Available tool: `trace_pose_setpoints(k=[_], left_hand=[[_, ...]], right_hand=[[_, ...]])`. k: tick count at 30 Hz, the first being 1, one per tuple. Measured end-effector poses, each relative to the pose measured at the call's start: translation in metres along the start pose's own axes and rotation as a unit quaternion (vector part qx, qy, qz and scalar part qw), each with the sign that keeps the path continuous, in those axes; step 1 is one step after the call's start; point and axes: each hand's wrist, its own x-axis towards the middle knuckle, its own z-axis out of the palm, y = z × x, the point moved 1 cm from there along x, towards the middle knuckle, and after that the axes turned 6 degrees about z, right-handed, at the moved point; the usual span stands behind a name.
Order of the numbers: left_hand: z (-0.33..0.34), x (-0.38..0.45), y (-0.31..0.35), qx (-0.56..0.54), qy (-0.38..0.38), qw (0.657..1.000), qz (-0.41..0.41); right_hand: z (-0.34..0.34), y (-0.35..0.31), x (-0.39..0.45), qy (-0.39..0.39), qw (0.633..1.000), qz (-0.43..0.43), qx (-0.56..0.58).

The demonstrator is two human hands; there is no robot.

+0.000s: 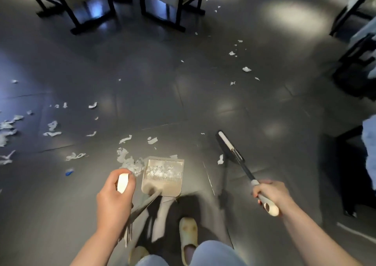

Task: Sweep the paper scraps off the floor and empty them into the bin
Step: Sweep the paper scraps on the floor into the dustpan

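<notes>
Dustpan [163, 176] steadied by handle gripped in left hand [114, 200] — broom [230, 149] grasped in right hand [268, 194], angled to push scraps [130, 164] in.

At the bottom of the frame the left hand [114, 196] grips the white top of a dustpan [162, 176] handle, and the pan, low in the centre, holds white paper scraps [160, 170]. The right hand [270, 194], lower right, holds the broom [230, 147], its dark head on the grey floor [152, 103]. More scraps lie at left and upper right; chairs [171, 3] stand along the top.
</notes>
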Motion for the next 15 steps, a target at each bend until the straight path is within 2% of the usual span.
trace_pose_setpoints(k=[5,11,15], left_hand=[[0.001,0.004,0.002,0.017,-0.024,1.0,0.009],[-0.012,0.006,-0.002,0.038,0.004,0.999,0.012],[-0.017,0.006,-0.012,0.042,-0.018,0.999,-0.004]], right_hand=[[0.011,0.003,0.029,0.035,0.997,0.046,0.054],[0.056,0.019,0.022,-0.023,0.996,0.079,0.04],[0.069,0.024,-0.007,-0.07,0.992,0.077,0.077]])
